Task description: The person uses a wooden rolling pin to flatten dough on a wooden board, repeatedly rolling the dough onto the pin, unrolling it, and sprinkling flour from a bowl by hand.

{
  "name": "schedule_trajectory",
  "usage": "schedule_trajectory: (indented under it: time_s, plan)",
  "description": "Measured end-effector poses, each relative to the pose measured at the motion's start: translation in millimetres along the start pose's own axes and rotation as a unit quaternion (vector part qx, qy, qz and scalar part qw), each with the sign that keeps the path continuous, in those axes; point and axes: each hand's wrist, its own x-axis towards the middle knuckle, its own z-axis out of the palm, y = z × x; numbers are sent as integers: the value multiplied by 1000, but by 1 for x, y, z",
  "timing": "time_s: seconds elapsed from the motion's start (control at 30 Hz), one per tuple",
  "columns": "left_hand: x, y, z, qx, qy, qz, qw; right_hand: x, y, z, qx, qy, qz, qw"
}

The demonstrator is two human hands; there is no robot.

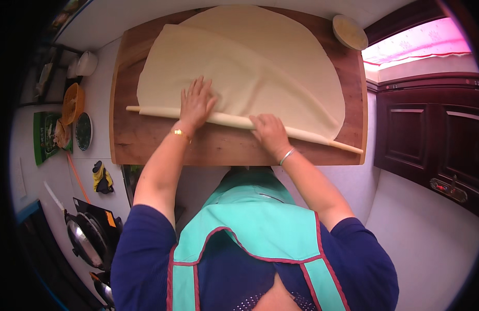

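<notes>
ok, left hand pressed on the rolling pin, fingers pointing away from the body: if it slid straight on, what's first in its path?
The left hand would run straight onto the thin dough sheet folded over the rolling pin; its fingertips already rest on the dough. Beyond that, only more dough on the wooden board.

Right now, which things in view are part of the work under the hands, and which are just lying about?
In use: left hand and right hand pressing the long pale wooden rolling pin; thin round sheet of pale dough; brown wooden board.

Lying about: round pale disc; orange basket; yellow and black gloves; dark wok.
</notes>
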Motion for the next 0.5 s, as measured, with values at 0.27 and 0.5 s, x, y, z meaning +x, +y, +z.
schedule_trajectory:
  time_s: [0.27, 0.5]
  plan:
    - [-34, 41, 1, -29, 143, 164, 976, -34, 31, -29, -145, 58, 63, 986]
    - [-22, -2, -4, -98, 45, 168, 980, 1, 26, -7, -6, -16, 43, 999]
